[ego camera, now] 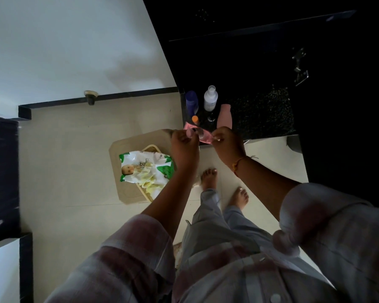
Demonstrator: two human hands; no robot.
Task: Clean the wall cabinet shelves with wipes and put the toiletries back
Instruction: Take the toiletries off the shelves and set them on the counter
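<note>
Both hands hold a small pink tube (200, 136) between them, just in front of the dark shelf (267, 119). My left hand (183, 144) pinches its left end and my right hand (227, 142) pinches its right end. On the shelf stand a purple bottle (192, 101), a white bottle (211, 97), a pink bottle (224, 116) and a small orange-capped item (195, 119). A pack of baby wipes (146, 166), with a wipe sticking out, lies on a beige bin lid (124, 154) below to the left.
The cabinet interior above the shelf is very dark; a metal hinge (300, 66) shows at the upper right. A white wall is at the upper left with a black skirting (101, 98). My bare feet (209, 178) stand on the pale floor tiles.
</note>
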